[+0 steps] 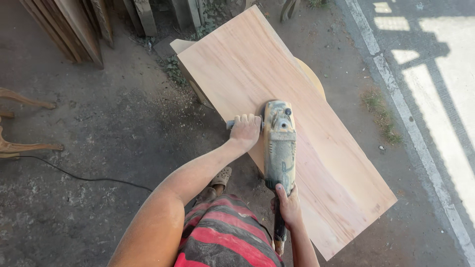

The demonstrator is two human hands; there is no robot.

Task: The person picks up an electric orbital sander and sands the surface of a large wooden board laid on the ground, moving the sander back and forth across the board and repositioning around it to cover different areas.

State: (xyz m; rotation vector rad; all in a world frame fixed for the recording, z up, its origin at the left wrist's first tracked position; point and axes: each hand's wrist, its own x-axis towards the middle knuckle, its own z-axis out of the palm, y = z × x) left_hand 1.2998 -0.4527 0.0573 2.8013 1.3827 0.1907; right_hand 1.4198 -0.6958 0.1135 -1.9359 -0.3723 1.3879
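The left hand is closed around the side handle of a dusty angle grinder; the right hand grips its rear body, near the person. The grinder lies on a pale wooden board that runs from far left to near right, about midway along its left edge. A rounded wooden piece shows beneath the board's far right edge. A black cable trails over the dirt ground at left, near curved wooden legs. Planks lean at far left
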